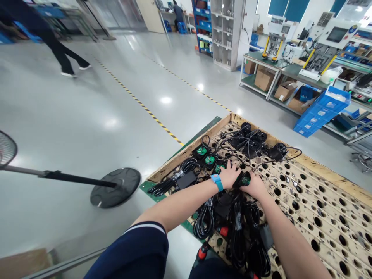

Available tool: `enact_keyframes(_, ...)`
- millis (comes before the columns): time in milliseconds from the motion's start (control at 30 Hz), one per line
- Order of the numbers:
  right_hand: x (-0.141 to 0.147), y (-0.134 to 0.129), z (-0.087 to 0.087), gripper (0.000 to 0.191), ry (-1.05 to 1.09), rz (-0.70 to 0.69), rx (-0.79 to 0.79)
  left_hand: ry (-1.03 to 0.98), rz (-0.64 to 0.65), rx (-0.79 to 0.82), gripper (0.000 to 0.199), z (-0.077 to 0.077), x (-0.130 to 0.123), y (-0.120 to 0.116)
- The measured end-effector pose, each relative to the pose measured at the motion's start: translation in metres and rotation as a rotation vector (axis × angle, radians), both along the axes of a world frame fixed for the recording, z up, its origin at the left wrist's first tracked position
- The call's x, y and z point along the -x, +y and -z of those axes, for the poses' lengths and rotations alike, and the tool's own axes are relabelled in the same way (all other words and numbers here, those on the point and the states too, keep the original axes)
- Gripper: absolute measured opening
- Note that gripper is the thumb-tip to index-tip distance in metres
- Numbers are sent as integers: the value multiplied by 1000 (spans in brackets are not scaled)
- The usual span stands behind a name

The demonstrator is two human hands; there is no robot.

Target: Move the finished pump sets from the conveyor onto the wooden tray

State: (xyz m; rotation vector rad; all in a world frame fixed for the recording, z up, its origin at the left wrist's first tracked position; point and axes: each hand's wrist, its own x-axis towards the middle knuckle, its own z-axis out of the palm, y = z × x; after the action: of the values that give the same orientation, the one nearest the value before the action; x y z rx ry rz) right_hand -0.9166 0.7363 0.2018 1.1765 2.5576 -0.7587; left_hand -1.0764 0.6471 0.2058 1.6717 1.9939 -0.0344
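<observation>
While the left hand (229,177) is spread, the right hand (255,188) angles inward; it pinches a green-faced part (245,179).

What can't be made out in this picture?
All in the head view:
Green-and-black part: partly covered by the right hand; whether the left hand touches it is unclear.
Fan grille: partly cut off by the left edge.
Person at upper left: head cut off by the top edge.
Machine screen: contents too small to read.
</observation>
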Motion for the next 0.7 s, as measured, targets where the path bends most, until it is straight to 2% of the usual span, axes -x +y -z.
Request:
enact_keyframes(167, 0, -3, 1, 89, -18, -8, 13, 14, 17, 0, 106, -4, 4, -1)
enact_keyframes(300, -6, -6, -1, 92, 107, -39, 76, 17, 23, 49, 94, -17, -4, 6)
enact_keyframes(367, -12, -1, -6, 80, 230, 64, 75, 22, 42, -77, 76, -21, -18, 15)
enact_keyframes(433, -29, 8, -17, 58, 385, 267, 12, 16, 126, -199, 63, -20, -38, 23)
enact_keyframes(500, -66, 11, -33, 47, 552, 476, -72, 27, 228, -154, 65, -13, -55, 26)
enact_keyframes(567, -126, -1, -48, 51, 680, 606, -161, 64, 281, -52, 73, -5, -65, 26)
enact_keyframes(633, -202, -31, -55, 57, 687, 661, -289, 95, 285, -1, 78, 0, -68, 26)
enact_keyframes(700, -279, -77, -50, 62, 533, 708, -410, 132, 266, -17, 71, -3, -70, 27)
